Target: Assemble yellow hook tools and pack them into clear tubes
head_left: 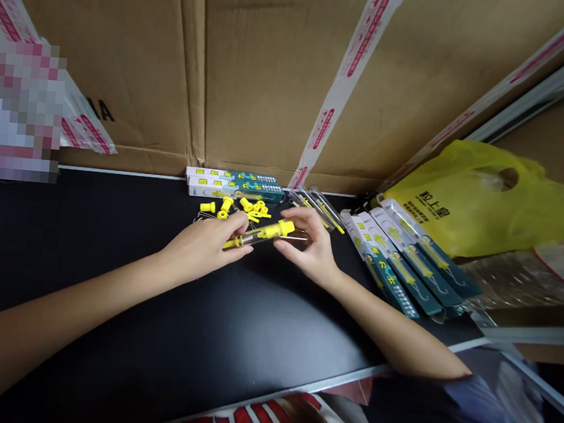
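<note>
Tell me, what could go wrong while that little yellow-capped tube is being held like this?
The clear tube is held only at the fingertips of the left hand and right hand, so it may slip onto the black table. The loose yellow parts lie just behind the hands; a nudge could scatter them.

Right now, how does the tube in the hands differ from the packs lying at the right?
The tube is bare and clear with a yellow cap; the packs have dark green printed cards. The tube is held between the left hand and right hand; the packs lie fanned on the black table. Both show yellow parts.
</note>
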`<act>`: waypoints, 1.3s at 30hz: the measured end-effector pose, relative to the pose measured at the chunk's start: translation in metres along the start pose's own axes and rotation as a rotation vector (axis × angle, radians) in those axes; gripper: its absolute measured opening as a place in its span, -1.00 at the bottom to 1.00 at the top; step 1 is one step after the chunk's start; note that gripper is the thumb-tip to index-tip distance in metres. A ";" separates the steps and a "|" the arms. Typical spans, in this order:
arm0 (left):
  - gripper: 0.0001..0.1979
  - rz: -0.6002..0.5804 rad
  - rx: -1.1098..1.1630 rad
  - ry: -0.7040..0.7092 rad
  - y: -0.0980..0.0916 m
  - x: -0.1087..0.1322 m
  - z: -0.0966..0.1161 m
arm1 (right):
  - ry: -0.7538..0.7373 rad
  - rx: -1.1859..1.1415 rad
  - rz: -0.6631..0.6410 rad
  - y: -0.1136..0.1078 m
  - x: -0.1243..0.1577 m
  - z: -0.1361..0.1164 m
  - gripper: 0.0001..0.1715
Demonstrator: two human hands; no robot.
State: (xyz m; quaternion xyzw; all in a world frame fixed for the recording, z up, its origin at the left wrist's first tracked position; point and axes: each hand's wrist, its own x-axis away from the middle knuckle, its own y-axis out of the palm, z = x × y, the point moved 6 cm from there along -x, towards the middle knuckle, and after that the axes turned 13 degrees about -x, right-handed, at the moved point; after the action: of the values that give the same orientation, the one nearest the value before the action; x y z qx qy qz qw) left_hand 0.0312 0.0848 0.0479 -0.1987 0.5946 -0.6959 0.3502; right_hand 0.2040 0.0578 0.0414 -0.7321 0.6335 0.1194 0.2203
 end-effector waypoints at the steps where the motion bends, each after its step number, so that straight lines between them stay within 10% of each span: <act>1: -0.80 -0.009 -0.012 -0.002 0.001 0.000 0.000 | -0.012 0.053 -0.013 0.000 -0.001 -0.003 -0.55; 11: -0.59 -0.109 -0.044 0.115 0.009 0.001 0.002 | -0.196 0.526 -0.424 0.002 -0.004 -0.020 -0.65; 24: -0.63 -0.377 0.203 0.287 0.011 0.003 0.003 | -0.443 1.006 -0.588 0.024 0.011 -0.031 -0.60; 39: -0.56 -0.105 -0.409 0.052 0.012 0.007 0.007 | -0.287 0.923 -0.511 0.014 0.003 -0.018 -0.56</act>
State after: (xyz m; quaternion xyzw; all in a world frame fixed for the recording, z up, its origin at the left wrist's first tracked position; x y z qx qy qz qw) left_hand 0.0340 0.0745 0.0367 -0.2781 0.7211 -0.5830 0.2505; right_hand 0.1892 0.0455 0.0530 -0.6662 0.3857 -0.1296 0.6250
